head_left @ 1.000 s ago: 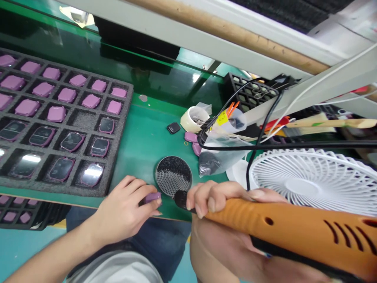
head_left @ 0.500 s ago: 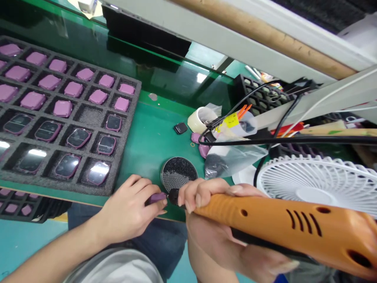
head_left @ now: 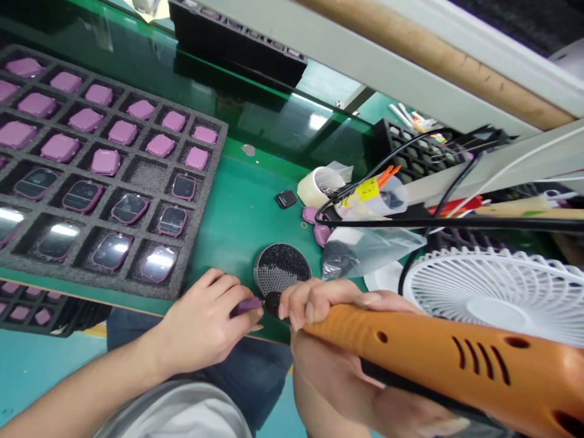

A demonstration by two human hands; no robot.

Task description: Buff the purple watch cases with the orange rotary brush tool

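My left hand [head_left: 207, 322] is closed round a small purple watch case [head_left: 249, 304] at the near edge of the green bench. My right hand [head_left: 328, 304] grips an orange electric screwdriver [head_left: 447, 365], and its black tip [head_left: 272, 302] touches the purple case. Just behind the tip stands a round black dish of tiny screws [head_left: 283, 271]. To the left lies a dark foam tray [head_left: 210, 201] with rows of purple cases, several face down and several showing glossy screens.
A white desk fan [head_left: 497, 292] stands at the right, with a black cable [head_left: 456, 223] running across above it. A tape roll [head_left: 317, 185], clear plastic bags [head_left: 365, 240], loose purple parts [head_left: 317, 225] and a black grid tray [head_left: 410, 155] crowd the middle. Another foam tray [head_left: 31, 307] sits under the bench.
The screwdriver tip has moved left onto the purple case in my left hand. The view has shifted slightly, so the tray and dish sit lower and further right.
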